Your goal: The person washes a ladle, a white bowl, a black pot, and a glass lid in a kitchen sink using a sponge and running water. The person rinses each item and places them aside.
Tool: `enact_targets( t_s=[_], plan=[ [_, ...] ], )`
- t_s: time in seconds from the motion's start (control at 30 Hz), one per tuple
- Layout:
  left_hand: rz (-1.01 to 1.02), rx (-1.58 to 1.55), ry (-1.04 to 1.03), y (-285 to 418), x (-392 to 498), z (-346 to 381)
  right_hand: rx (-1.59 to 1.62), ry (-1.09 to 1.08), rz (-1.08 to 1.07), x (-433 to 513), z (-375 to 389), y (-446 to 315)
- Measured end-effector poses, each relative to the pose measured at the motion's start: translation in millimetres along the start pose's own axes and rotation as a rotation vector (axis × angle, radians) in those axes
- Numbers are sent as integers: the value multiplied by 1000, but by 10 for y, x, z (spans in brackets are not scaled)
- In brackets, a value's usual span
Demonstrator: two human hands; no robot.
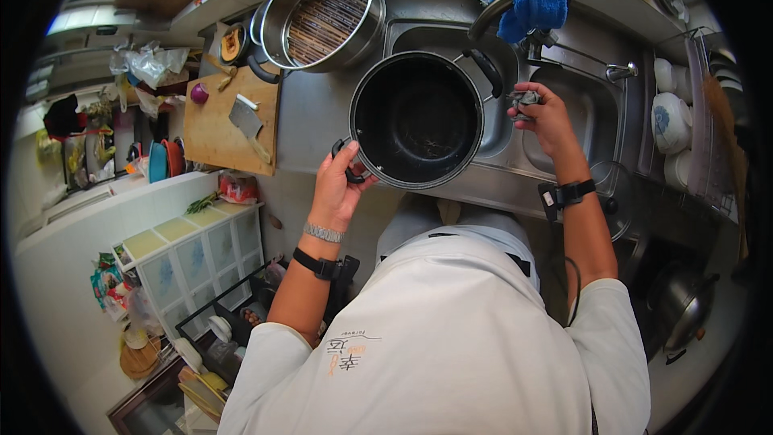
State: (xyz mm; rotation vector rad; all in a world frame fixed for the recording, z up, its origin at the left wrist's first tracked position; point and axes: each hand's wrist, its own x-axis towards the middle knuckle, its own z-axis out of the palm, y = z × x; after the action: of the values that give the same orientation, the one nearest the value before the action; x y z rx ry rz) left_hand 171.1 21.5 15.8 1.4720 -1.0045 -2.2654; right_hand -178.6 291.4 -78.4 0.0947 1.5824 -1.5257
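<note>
A deep black-lined pot [416, 118] is tilted toward me over the near edge of a double-bowl stainless sink [513, 160]. My left hand [341, 184] grips one of its black side handles. The opposite handle [485, 72] sticks out over the left sink bowl, free of any hand. Some small light bits lie on the pot's inner bottom. To the right of the pot, my right hand [543, 115] pinches a crumpled grey scrubbing pad or rag [524, 104], apart from the pot.
A steamer pot [326, 24] with a slatted rack stands behind left. On the wooden cutting board [226, 121] lie a cleaver [246, 119] and a purple onion [199, 93]. A blue towel [534, 3] wraps the faucet [489, 15]. Bowls [670, 115] fill a rack at right.
</note>
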Motion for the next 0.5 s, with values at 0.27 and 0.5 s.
enact_targets(
  t_s=[0.27, 0.5],
  plan=[
    [-51, -28, -25, 21, 56, 60, 214, -369, -421, -589, -103, -748],
    [-89, -91, -80, 12, 82, 73, 504, -689, -569, -437, -283, -665]
  ],
)
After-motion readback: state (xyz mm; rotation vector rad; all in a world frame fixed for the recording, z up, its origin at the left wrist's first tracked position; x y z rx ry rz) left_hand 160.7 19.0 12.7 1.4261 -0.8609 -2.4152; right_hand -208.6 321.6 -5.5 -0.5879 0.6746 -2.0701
